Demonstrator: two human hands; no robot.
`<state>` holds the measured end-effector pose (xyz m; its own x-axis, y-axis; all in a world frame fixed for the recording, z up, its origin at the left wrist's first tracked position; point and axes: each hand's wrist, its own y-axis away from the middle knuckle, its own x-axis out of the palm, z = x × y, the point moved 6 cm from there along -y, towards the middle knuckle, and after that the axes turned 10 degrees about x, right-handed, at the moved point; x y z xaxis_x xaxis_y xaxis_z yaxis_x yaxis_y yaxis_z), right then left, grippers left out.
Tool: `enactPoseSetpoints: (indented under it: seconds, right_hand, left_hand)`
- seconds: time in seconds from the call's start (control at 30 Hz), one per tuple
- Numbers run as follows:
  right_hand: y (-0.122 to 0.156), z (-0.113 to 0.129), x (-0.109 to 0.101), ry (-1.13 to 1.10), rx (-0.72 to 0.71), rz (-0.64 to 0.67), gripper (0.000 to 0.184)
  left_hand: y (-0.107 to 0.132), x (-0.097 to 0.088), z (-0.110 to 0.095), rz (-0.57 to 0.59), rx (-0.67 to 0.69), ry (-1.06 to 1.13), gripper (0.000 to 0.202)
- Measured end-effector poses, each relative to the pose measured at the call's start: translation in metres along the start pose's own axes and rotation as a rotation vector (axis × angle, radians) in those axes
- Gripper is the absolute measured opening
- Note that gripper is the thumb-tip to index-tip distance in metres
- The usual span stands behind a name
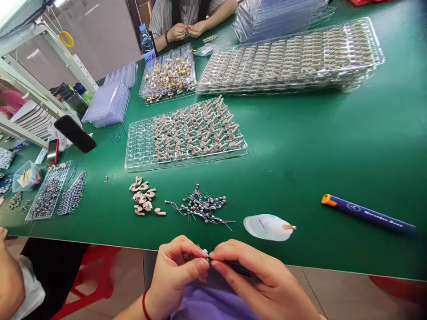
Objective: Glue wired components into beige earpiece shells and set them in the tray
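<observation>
My left hand (178, 273) and my right hand (258, 278) meet at the table's front edge, both closed in a pinch. Between their fingertips is a small dark part with a thin wire (208, 259); a pale bit shows beside it, mostly hidden by fingers. Something dark shows beneath my right hand's fingers, too covered to name. Just beyond lies a tangled pile of small wired components (203, 204). Left of that pile are several loose beige earphone-like shells (143, 195). To the right rests a translucent white squeeze bottle (267, 227) with a brownish tip.
Beige shells part-fill a clear tray (142, 146) mid-table. Behind stand stacked filled trays (287, 66), a tray of white-and-yellow parts (170, 75) and a water bottle (147, 44). A blue utility knife (367, 213) lies right, a phone (75, 133) left. Another person's hands (187, 31) work opposite.
</observation>
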<state>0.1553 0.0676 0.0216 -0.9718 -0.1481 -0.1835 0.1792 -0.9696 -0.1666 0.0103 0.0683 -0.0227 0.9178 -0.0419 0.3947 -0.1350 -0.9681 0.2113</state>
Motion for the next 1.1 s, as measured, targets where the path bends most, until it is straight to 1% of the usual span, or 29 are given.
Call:
enactPoseSetpoints:
  seconds: [0.07, 0.13, 0.2, 0.33, 0.37, 0.4, 0.43, 0.47, 0.57, 0.63, 0.73, 0.83, 0.97, 1.1]
  right_hand:
    - [0.0, 0.002, -0.001, 0.03, -0.017, 0.003, 0.013]
    - [0.0, 0.002, -0.002, 0.05, -0.006, 0.012, 0.012]
    - [-0.002, -0.001, -0.001, 0.05, 0.05, 0.043, 0.013]
    - [-0.003, -0.01, 0.0, 0.017, 0.194, 0.107, 0.016]
    - [-0.002, -0.011, -0.001, 0.01, 0.217, 0.107, 0.016]
    - [-0.002, -0.012, -0.003, 0.008, 0.235, 0.102, 0.016]
    - [-0.003, -0.012, -0.004, 0.008, 0.242, 0.093, 0.016]
    - [-0.003, -0.011, -0.006, 0.01, 0.238, 0.079, 0.015]
    - [-0.004, -0.003, -0.013, 0.023, 0.145, 0.013, 0.011]
    - [-0.004, 0.003, -0.016, 0.037, 0.054, -0.045, 0.011]
    - [-0.002, 0.007, -0.019, 0.083, -0.045, -0.105, 0.014]
    - [0.002, 0.009, -0.02, 0.136, -0.103, -0.136, 0.017]
    - [0.004, 0.013, -0.021, 0.189, -0.168, -0.181, 0.02]
    - [0.006, 0.015, -0.019, 0.211, -0.207, -0.199, 0.022]
  left_hand:
    - [0.0, -0.001, 0.0, 0.023, 0.003, -0.035, 0.013]
    - [0.0, 0.0, -0.004, 0.045, 0.039, -0.094, 0.011]
    - [0.0, 0.001, -0.012, 0.069, 0.131, -0.182, 0.009]
    - [0.005, 0.003, -0.037, 0.086, 0.401, -0.388, 0.005]
    - [0.006, 0.002, -0.04, 0.078, 0.438, -0.409, 0.005]
    - [0.006, -0.001, -0.042, 0.064, 0.442, -0.407, 0.005]
    - [0.006, -0.004, -0.04, 0.046, 0.412, -0.377, 0.004]
    - [0.005, -0.007, -0.037, 0.023, 0.35, -0.322, 0.005]
    - [0.003, -0.014, -0.021, -0.074, 0.108, -0.086, 0.02]
    - [0.003, -0.013, -0.013, -0.129, -0.018, 0.038, 0.03]
    - [0.005, -0.008, -0.008, -0.173, -0.144, 0.115, 0.031]
    - [0.006, -0.005, -0.007, -0.18, -0.195, 0.145, 0.031]
    - [0.006, -0.005, -0.008, -0.182, -0.201, 0.152, 0.03]
    - [0.008, -0.006, -0.008, -0.185, -0.201, 0.144, 0.03]
